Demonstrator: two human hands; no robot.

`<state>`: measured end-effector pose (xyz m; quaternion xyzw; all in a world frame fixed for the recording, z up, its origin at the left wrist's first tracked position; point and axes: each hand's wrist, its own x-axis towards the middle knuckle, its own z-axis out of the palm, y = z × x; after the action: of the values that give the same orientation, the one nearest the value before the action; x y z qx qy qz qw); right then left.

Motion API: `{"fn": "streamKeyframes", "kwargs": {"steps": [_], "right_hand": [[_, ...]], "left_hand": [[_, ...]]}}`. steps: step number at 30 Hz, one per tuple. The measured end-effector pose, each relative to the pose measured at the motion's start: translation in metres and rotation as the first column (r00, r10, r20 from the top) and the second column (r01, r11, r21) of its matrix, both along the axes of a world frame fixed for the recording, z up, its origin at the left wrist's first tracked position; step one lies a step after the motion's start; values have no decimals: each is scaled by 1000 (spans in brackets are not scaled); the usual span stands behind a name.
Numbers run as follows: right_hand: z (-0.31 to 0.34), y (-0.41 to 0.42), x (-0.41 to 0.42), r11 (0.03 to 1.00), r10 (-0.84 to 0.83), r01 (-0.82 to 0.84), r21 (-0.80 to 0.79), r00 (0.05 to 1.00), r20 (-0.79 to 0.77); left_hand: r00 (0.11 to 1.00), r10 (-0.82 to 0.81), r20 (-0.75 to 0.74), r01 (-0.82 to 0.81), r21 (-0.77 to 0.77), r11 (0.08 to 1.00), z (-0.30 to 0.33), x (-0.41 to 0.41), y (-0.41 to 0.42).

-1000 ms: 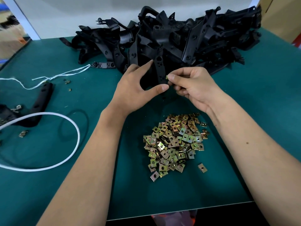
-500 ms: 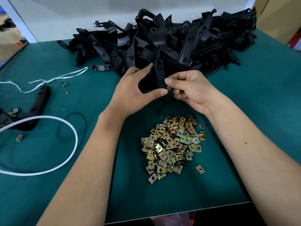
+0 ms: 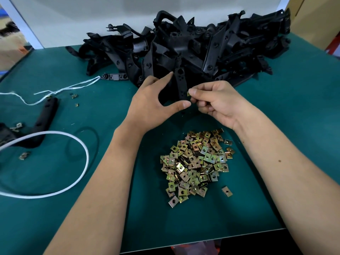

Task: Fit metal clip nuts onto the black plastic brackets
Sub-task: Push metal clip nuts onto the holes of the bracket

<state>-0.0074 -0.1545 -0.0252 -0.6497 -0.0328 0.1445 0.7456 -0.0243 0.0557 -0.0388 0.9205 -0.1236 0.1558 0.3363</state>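
The right hand (image 3: 219, 102) pinched 1 clip (image 3: 188, 93) just right of the bracket (image 3: 181, 85), whose long axis ran away from the person, gripped by the left hand (image 3: 154, 105) above the surface (image 3: 294, 107).

Bracket pile (image 3: 202, 52) at table (image 3: 294, 126) rear; clip nut heap (image 3: 196, 166) in front; cord loop (image 3: 55, 162) left.

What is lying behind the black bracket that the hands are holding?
Behind the held bracket lies the heap of black brackets on the green mat. What lies under the heap is covered.
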Motion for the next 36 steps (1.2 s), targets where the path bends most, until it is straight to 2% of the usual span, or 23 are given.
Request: {"fn": "streamKeyframes", "kwargs": {"steps": [6,14,22,28,36], "right_hand": [[-4,4,0,998,-51,52,-19,998,42],[-5,3,-1,999,-25,26,-33,1000,9],[-4,4,0,998,-3,3,-65,1000,-1],[-2,-4,2,999,25,-25,-26,1000,0],[-4,-2,0,992,9,8,-124,991,136]], "left_hand": [[1000,2,2,-2,30,1000,0,-1,-2],[1000,10,23,-11,58,998,-1,-1,-4],[998,9,55,-8,-1,1000,2,-3,-3],[999,17,32,-16,-19,1000,2,-1,-1],[998,28,47,-28,-7,1000,2,-1,-4]]}}
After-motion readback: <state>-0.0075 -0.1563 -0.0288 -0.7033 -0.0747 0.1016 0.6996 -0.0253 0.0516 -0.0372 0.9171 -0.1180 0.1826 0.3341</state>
